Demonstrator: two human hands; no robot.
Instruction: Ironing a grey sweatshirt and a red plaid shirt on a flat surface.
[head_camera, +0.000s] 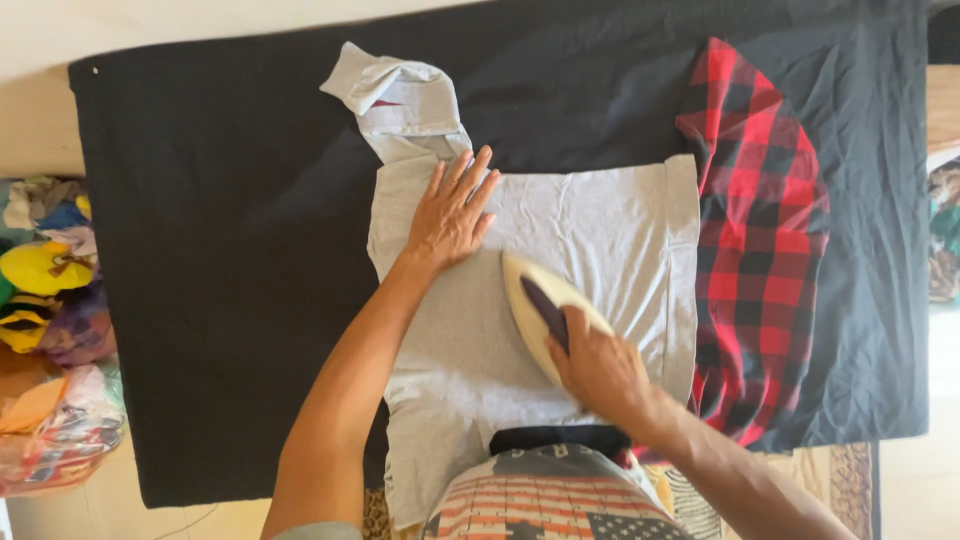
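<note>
Covering nearly everything under my fingers is a black cloth (230, 300), and on it lies the grey T-shirt (600, 240), its body stretching away from my fingertips toward a red-and-black checked shirt (760, 250) beyond them. My left hand (452, 212) rests flat on the grey fabric, fingers released and spread, pinning it just below the rumpled sleeve (400, 95). My right hand (598, 368) is clenched around the dark handle of the cream iron (545, 310), which sits on the T-shirt just beside my left wrist. Its long axis runs diagonally, tip pointing toward my left palm (uncomfortably near, I judge). 2 risks stand out: the hot tip could meet my left hand if it slides that way, and lingering in 1 spot might scorch the cloth.
</note>
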